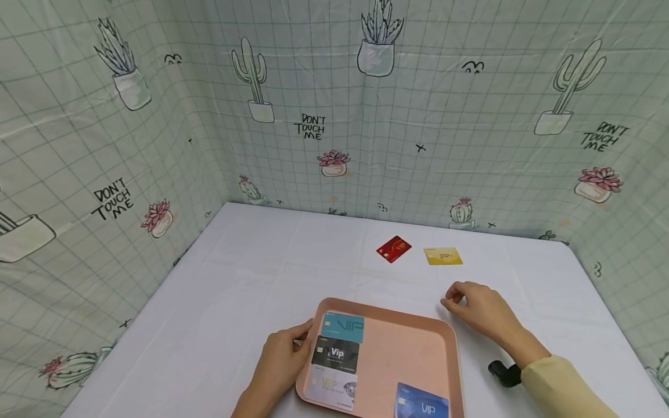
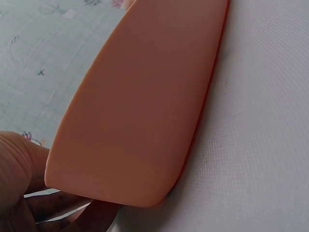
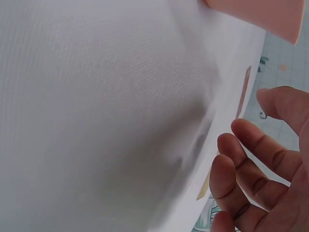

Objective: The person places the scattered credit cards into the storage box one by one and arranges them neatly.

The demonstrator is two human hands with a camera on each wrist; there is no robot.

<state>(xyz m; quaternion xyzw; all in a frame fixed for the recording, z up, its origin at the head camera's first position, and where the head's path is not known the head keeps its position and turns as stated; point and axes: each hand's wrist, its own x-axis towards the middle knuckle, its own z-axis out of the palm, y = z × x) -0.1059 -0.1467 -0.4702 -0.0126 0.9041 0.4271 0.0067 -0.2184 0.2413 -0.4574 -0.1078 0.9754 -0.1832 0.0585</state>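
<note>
cloth (image 1: 407,98) in pale green, gridded and printed with potted cacti, walls in a table (image 1: 261,261) spread with white woven fabric. nearest the person lies a shallow pink tray (image 1: 381,348) with rounded corners. the bare left hand (image 1: 279,357) touches its left rim; whether it pinches, i cannot tell. the bare right hand (image 1: 478,305), below a pale yellow sleeve (image 1: 564,386), hovers by the far right corner, fingers loosely bent, a narrow gap to the thumb, holding nothing. by my reading, four of six cards are placed: a teal rectangular card (image 1: 342,328), a black one (image 1: 336,354) and a white one (image 1: 333,388) line the tray's left side, a blue one (image 1: 421,402) sits near right. a red card (image 1: 394,249) and a yellow card (image 1: 443,256) remain outside, flat on the fabric beyond the tray.
</note>
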